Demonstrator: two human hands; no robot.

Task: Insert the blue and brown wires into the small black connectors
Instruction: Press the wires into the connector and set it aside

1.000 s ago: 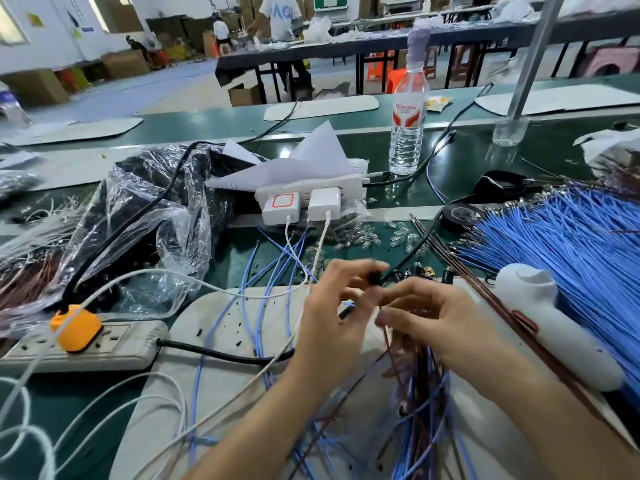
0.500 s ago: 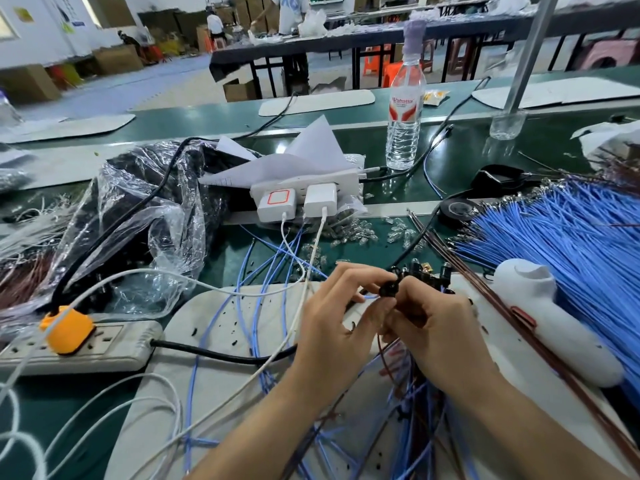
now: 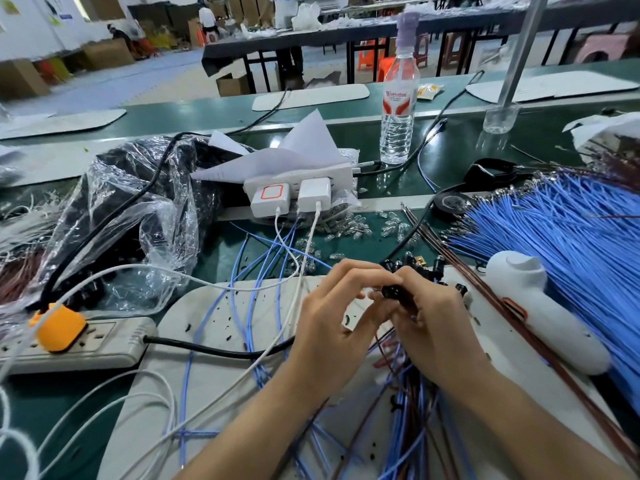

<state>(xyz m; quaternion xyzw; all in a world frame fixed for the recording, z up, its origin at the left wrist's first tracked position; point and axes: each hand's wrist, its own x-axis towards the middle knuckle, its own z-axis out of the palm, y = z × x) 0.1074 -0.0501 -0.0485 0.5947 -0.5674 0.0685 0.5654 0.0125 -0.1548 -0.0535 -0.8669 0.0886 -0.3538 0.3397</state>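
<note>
The left hand (image 3: 332, 327) and right hand (image 3: 436, 330), apart a second ago, now meet and pinch one black connector (image 3: 393, 291) together above the pale mat (image 3: 221, 306). The blue and brown wires (image 3: 419, 410) trail beneath. Insertion seems under way, though fingers hide whether a wire is seated.

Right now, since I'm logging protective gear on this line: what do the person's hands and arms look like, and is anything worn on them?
The left hand and right hand are bare: no gloves, and no rings, watch or wristband show. The left forearm and right forearm are also bare to the frame's edge, with no sleeves, tape or markings visible.
</note>
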